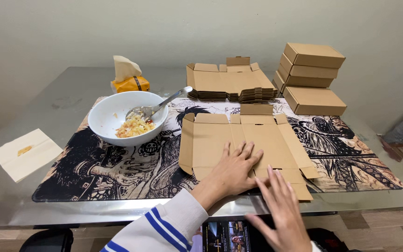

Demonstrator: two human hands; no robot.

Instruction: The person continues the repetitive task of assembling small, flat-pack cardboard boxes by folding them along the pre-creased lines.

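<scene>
A flat, unfolded brown cardboard box blank [220,135] lies on the printed desk mat [117,172]. My left hand [234,169] presses flat on its near part, fingers spread, holding nothing. My right hand [281,207] hovers open just to the right, at the blank's near right flap by the table's front edge. A white sleeve with blue stripes [164,228] covers my left forearm.
A pile of flat blanks [232,81] lies behind. Several folded boxes [311,77] are stacked at the back right. A white bowl [127,116] with food and a spoon sits left, a tissue pack [129,79] behind it, a napkin [26,154] far left. A phone [225,235] rests below the edge.
</scene>
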